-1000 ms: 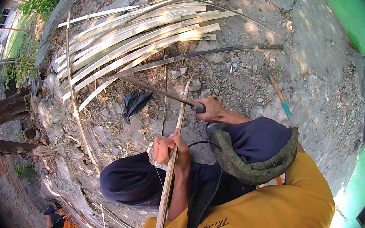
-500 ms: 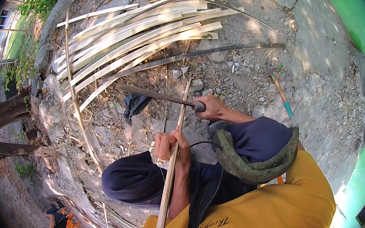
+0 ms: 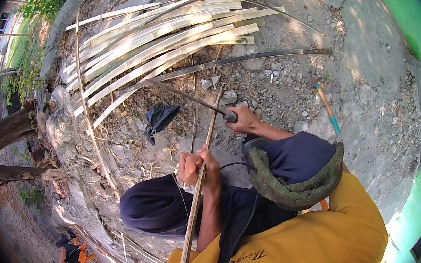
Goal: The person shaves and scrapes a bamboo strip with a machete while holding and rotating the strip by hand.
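My left hand point(image 3: 198, 170) is closed around a long split bamboo strip point(image 3: 193, 214), which slants from the ground ahead down past my left thigh and under my arm. Fingers of my right hand point(image 3: 244, 121) wrap the dark handle of a machete point(image 3: 186, 97). Its narrow blade points away to the left and crosses the strip close to the handle, above my left hand. Whether the edge bites into the bamboo cannot be made out. A thick, dark green cloth pad point(image 3: 300, 194) lies over my right thigh.
Several pale split bamboo strips point(image 3: 159, 46) lie piled ahead, with a darker strip point(image 3: 244, 58) nearer. A black plastic bag point(image 3: 160, 120) rests on rubble. At right lies a hammer point(image 3: 328, 110) with a wood-and-teal handle. A tree trunk point(image 3: 3, 132) and a seated person point(image 3: 71, 257) are at left.
The machete's blade tip has swung farther away from me, and the blade shows narrower. My left hand keeps its grip on the bamboo strip. The view has shifted slightly.
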`<action>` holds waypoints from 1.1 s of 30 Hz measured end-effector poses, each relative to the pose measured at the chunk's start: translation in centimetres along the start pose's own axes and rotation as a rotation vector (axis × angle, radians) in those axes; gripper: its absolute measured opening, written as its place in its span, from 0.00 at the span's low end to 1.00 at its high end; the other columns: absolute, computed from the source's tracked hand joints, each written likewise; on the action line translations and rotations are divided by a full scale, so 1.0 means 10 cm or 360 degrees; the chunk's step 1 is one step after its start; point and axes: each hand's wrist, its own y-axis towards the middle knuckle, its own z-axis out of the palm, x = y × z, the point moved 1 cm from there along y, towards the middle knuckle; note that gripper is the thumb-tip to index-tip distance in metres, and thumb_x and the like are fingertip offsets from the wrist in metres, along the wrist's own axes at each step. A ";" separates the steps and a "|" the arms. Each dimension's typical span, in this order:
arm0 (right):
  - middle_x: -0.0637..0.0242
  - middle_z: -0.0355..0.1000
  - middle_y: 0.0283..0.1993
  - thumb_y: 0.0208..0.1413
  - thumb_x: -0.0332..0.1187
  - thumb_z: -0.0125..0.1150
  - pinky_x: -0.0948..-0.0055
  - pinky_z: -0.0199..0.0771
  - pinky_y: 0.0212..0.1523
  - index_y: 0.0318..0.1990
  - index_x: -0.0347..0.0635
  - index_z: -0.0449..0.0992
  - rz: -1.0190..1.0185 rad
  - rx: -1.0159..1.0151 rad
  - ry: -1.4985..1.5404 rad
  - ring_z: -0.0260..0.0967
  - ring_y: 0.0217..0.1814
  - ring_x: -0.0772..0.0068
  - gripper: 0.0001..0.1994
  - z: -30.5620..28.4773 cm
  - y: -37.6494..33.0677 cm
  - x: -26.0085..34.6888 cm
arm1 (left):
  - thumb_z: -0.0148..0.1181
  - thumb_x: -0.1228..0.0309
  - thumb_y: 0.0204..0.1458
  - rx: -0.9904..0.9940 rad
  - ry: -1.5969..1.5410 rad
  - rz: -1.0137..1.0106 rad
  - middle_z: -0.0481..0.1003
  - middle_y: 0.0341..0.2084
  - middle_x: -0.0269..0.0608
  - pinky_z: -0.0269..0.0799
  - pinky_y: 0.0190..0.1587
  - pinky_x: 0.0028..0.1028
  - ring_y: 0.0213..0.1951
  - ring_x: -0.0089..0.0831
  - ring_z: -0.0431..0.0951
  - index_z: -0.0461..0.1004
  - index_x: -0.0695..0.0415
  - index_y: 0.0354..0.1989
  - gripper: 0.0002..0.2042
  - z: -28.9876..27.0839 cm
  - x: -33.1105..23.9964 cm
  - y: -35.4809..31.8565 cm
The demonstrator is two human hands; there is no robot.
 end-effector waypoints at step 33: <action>0.55 0.75 0.23 0.45 0.39 0.66 0.54 0.73 0.31 0.31 0.41 0.78 0.0020 -0.0019 -0.0146 0.75 0.24 0.51 0.12 -0.15 0.09 0.02 | 0.60 0.89 0.43 0.0065 0.0030 0.0125 0.59 0.14 0.38 0.56 0.19 0.31 0.15 0.30 0.59 0.55 0.58 0.17 0.19 -0.01 0.01 0.03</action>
